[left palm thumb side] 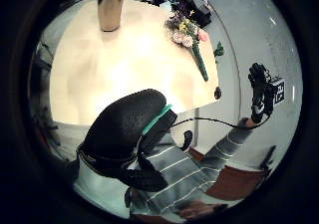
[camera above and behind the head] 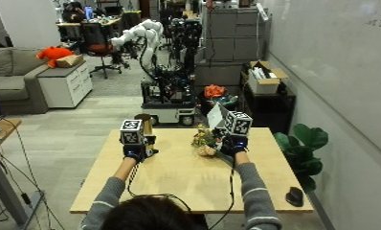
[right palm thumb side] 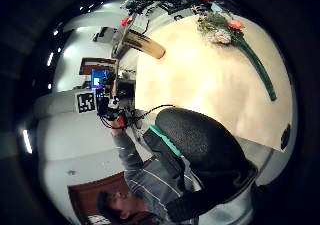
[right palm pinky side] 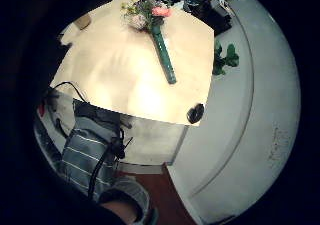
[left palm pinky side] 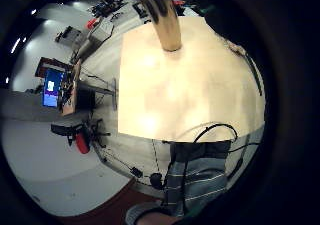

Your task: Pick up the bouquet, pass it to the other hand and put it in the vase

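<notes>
In the outside view a bouquet (camera above and behind the head: 203, 142) of pink, white and yellow flowers lies on the wooden table (camera above and behind the head: 178, 177), its green wrapped stem (right palm pinky side: 164, 55) pointing toward the person. The bouquet (left palm thumb side: 185, 32) lies flat, and nothing touches it. A tall golden vase (camera above and behind the head: 144, 120) stands upright at the far left of the table. My left hand (camera above and behind the head: 136, 152) hovers in front of the vase (left palm pinky side: 165, 20) and holds nothing. My right hand (camera above and behind the head: 233, 145) hovers just right of the flowers, also holding nothing. Both palms face down, and both hands are held above the tabletop.
A small black object (camera above and behind the head: 294, 195) lies near the table's near right corner. A potted green plant (camera above and behind the head: 305, 143) stands on the floor to the right of the table. Cables run from the gloves down to the person's striped sleeves.
</notes>
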Action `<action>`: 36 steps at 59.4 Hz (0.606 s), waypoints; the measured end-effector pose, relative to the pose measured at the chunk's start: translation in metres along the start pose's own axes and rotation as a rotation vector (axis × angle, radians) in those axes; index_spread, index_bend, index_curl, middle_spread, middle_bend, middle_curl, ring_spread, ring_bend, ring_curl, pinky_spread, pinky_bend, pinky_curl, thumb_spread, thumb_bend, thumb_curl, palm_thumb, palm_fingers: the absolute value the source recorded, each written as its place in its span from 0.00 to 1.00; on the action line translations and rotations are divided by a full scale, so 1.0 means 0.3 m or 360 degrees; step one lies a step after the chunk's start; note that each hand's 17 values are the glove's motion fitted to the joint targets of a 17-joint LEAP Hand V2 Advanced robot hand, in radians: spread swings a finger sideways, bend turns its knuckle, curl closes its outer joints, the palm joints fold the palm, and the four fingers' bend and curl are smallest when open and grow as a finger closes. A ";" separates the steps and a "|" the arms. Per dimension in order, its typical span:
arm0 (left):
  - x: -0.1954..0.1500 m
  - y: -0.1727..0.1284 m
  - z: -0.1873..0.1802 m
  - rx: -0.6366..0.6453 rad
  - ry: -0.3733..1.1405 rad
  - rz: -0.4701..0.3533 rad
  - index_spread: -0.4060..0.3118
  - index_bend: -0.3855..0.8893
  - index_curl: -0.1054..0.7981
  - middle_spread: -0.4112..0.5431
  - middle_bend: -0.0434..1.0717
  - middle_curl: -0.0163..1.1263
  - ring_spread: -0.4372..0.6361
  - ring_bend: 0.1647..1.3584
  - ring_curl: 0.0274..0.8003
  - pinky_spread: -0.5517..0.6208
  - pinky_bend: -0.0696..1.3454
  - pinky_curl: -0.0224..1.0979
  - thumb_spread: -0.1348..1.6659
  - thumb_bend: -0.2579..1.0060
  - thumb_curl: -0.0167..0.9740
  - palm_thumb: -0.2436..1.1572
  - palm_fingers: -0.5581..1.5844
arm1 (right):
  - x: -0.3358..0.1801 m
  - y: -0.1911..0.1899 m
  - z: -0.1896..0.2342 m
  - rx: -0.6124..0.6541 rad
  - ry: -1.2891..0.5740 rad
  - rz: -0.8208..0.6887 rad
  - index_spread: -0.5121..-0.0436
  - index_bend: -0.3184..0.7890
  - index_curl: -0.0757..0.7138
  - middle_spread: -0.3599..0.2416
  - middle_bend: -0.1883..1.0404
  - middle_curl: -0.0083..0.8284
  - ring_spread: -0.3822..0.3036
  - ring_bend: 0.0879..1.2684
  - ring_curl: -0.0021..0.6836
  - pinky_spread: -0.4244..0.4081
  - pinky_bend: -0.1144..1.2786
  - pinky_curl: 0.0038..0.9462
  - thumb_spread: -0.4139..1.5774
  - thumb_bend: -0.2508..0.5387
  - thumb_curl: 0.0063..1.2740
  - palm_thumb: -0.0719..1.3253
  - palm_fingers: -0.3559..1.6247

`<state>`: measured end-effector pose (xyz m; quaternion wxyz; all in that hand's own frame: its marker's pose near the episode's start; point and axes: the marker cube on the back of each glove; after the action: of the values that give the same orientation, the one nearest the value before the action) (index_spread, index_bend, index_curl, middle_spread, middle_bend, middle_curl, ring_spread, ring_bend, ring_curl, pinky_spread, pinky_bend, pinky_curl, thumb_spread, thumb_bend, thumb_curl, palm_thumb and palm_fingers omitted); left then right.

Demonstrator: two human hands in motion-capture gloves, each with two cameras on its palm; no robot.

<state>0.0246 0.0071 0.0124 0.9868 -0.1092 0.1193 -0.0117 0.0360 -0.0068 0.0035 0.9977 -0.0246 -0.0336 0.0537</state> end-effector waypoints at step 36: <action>0.158 0.031 0.022 -0.0131 0.0065 0.0134 0.45 0.42 0.49 0.53 0.19 0.29 0.54 0.27 0.36 0.66 0.26 0.34 0.59 0.18 0.31 0.25 0.42 | -0.033 -0.082 0.017 0.0140 0.0087 -0.0079 0.29 0.42 0.33 0.41 0.32 0.41 0.53 0.28 0.39 0.69 0.49 0.35 0.89 0.35 0.18 0.45 0.17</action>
<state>0.0724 0.0153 0.0056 0.9784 -0.1443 0.1442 0.0325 0.0283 -0.0322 0.0094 0.9994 0.0187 -0.0046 0.0297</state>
